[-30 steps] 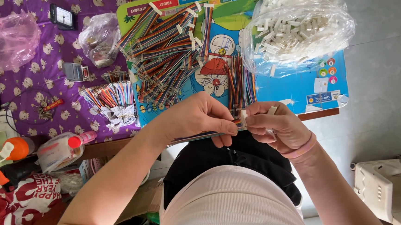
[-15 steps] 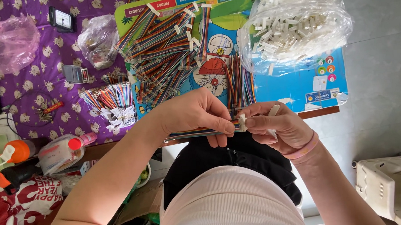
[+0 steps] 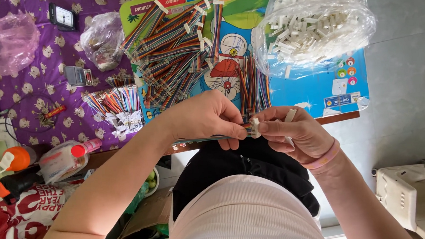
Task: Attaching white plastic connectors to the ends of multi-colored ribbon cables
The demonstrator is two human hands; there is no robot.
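While the left hand (image 3: 205, 117) pinches a flat multicoloured ribbon cable (image 3: 208, 137) level above the lap, the right hand (image 3: 294, 134) grips what looks like a small white connector (image 3: 255, 127) at its end, best pushed on squarely, wires aligned.

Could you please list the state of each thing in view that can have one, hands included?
left hand: closed, pinching the ribbon cable.
right hand: closed on the white connector.
ribbon cable: held level between both hands.
white connector: at the cable's end, between fingertips.
bag of white connectors: full, lying on the board.
pile of ribbon cables: loose, heaped.
orange-capped bottle: lying down.
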